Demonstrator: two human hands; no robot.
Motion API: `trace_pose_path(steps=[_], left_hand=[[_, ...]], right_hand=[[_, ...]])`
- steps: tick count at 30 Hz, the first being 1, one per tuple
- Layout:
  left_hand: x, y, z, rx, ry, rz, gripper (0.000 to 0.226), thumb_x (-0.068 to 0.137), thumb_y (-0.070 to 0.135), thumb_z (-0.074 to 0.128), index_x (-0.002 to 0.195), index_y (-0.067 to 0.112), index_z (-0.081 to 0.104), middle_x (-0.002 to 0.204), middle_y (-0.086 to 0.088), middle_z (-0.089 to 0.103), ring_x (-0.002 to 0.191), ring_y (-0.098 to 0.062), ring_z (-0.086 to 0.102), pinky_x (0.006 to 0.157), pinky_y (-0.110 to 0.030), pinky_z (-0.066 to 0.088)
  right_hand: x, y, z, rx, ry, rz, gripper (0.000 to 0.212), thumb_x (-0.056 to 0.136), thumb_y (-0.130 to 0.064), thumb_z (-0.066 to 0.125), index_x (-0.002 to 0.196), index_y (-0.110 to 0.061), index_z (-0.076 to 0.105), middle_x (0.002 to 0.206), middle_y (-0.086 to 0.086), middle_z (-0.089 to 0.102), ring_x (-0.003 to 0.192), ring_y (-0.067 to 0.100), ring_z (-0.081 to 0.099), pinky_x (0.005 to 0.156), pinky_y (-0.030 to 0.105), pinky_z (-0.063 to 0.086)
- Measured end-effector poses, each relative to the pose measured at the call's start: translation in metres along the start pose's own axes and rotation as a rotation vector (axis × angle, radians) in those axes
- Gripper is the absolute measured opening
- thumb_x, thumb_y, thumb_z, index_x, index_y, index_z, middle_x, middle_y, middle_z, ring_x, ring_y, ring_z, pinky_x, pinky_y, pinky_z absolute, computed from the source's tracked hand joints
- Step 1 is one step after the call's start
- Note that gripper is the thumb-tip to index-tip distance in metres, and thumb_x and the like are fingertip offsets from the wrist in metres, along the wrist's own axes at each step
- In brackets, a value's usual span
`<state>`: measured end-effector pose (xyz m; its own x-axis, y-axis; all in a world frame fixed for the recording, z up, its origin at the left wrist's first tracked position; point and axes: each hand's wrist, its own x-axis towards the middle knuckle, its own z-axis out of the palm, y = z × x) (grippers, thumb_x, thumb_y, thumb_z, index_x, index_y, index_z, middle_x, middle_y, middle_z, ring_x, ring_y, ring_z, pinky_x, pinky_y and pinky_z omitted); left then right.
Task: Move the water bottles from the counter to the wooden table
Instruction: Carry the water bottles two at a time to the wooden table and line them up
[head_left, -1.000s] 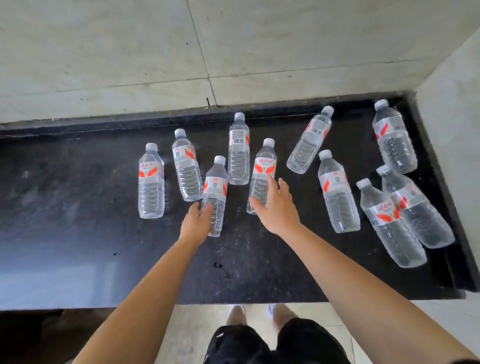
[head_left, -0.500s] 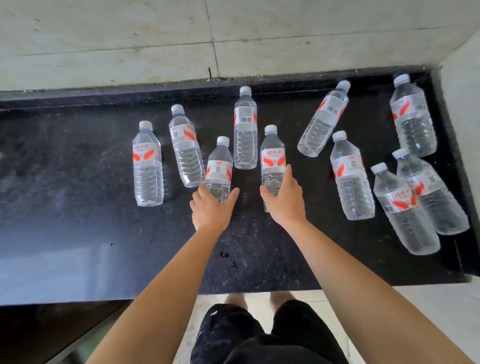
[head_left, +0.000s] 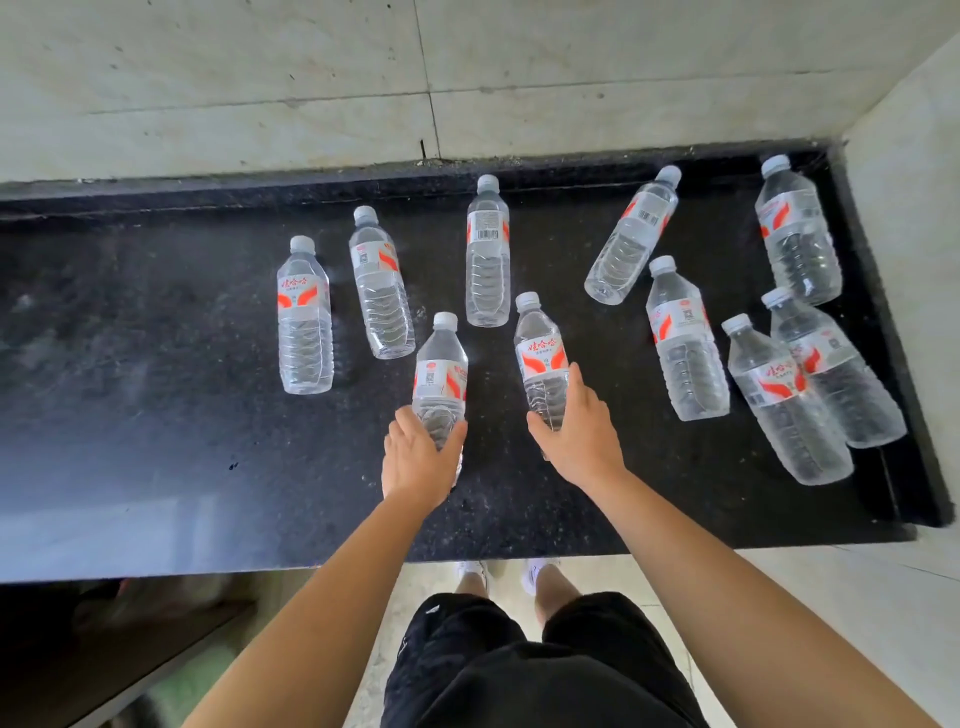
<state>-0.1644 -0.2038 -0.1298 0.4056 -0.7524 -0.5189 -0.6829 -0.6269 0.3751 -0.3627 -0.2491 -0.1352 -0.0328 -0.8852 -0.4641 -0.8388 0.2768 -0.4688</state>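
Left hand (head_left: 415, 457) wraps the base of one bottle (head_left: 440, 379), right hand (head_left: 576, 436) clasps its neighbour (head_left: 543, 364), both low on the black counter (head_left: 156, 441). Low grips, smooth plastic: either could tip or slip on the lift.

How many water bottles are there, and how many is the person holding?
Bottles held: 2, one in the left hand and one in the right hand
Bottles lying free on the black counter: 8
Total bottles: 10
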Motion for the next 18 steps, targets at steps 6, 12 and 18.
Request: trace_pose_path(steps=[6, 12, 18], left_hand=[[-0.039, -0.02, 0.013, 0.265, 0.112, 0.133, 0.077, 0.081, 0.063, 0.067, 0.132, 0.012, 0.041, 0.12, -0.01, 0.051, 0.107, -0.029, 0.052, 0.088, -0.043, 0.048], [-0.053, 0.0, 0.021, -0.081, 0.054, 0.172, 0.035, 0.099, 0.045, 0.051, 0.123, 0.02, 0.049, 0.136, -0.005, 0.047, 0.12, -0.023, 0.045, 0.101, -0.041, 0.041], [-0.048, 0.029, 0.03, -0.076, -0.124, 0.102, 0.067, 0.081, 0.056, 0.073, 0.127, 0.023, 0.037, 0.13, 0.001, 0.053, 0.119, -0.02, 0.052, 0.099, -0.043, 0.051]], right_hand=[[-0.014, 0.009, -0.001, 0.048, 0.003, -0.012, 0.092, 0.089, -0.051, 0.069, 0.158, -0.023, 0.015, 0.151, 0.002, 0.042, 0.135, 0.022, 0.046, 0.104, 0.037, 0.047], [-0.032, 0.024, 0.004, 0.142, -0.019, 0.043, 0.09, 0.089, -0.048, 0.07, 0.157, -0.027, 0.016, 0.151, -0.001, 0.042, 0.137, 0.021, 0.044, 0.107, 0.039, 0.044], [-0.058, 0.047, 0.0, 0.16, -0.02, 0.094, 0.086, 0.085, -0.048, 0.073, 0.152, -0.032, 0.022, 0.146, -0.006, 0.046, 0.132, 0.018, 0.049, 0.104, 0.039, 0.047]])
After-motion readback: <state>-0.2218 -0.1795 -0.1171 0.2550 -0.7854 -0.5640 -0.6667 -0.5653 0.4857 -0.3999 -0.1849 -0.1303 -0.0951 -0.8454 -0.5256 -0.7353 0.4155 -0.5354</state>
